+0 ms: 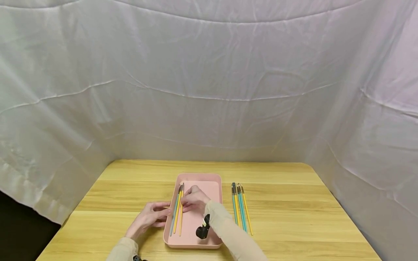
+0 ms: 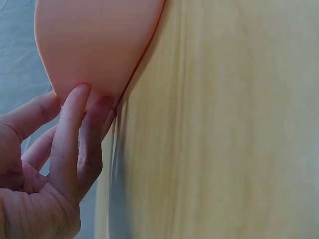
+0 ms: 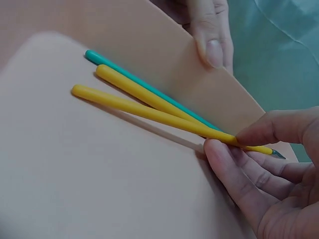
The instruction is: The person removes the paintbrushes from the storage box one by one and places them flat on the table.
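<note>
A pink rectangular tray [image 1: 207, 186] lies on the table in the head view. My left hand [image 1: 151, 218] holds its left side, with one digit over the rim and other fingers against the outer wall [image 2: 99, 55]. Inside the tray, my right hand [image 1: 196, 198] pinches a yellow paintbrush [image 3: 134, 107] between thumb and fingers, near its bristle end. Beside it along the left wall lie another yellow paintbrush [image 3: 119, 82] and a teal paintbrush [image 3: 144, 85]. My right fingers partly hide their upper ends in the right wrist view.
Right of the tray, several teal and yellow paintbrushes [image 1: 240, 206] lie side by side on the wooden table [image 1: 294, 217], bristle ends away from me. Grey-white cloth [image 1: 209, 119] hangs behind and along both sides. A black camera [image 1: 203, 227] sits on my right wrist, above the tray.
</note>
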Available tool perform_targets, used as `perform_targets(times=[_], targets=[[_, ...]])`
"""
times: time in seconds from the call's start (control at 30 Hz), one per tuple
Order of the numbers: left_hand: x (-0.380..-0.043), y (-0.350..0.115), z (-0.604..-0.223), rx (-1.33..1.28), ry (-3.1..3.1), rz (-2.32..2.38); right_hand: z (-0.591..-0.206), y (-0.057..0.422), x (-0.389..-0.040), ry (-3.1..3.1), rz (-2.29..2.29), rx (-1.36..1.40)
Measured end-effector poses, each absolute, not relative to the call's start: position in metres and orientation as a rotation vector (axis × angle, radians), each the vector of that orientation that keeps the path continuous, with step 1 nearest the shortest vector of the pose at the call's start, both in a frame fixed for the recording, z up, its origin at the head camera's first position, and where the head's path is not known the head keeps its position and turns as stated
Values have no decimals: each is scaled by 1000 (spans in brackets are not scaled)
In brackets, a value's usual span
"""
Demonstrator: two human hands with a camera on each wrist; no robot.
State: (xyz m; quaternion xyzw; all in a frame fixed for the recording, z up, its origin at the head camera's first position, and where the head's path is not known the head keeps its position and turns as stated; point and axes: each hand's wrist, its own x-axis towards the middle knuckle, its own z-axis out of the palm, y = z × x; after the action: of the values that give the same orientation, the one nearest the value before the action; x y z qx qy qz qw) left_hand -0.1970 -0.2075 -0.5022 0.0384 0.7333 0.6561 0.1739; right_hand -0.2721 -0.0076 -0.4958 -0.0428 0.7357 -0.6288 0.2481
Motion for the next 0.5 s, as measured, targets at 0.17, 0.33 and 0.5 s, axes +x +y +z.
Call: perform_targets(times=[0.17, 0.33, 0.5], targets=[[-197, -208, -503, 108, 2090, 1855, -495, -3, -273, 1968, -1717, -110], [-197, -208, -502, 109, 2096, 1853, -494, 4, -273, 1967, -1706, -127], [-197, -208, -501, 96, 2104, 1846, -491, 12, -272, 1911, -1729, -149]])
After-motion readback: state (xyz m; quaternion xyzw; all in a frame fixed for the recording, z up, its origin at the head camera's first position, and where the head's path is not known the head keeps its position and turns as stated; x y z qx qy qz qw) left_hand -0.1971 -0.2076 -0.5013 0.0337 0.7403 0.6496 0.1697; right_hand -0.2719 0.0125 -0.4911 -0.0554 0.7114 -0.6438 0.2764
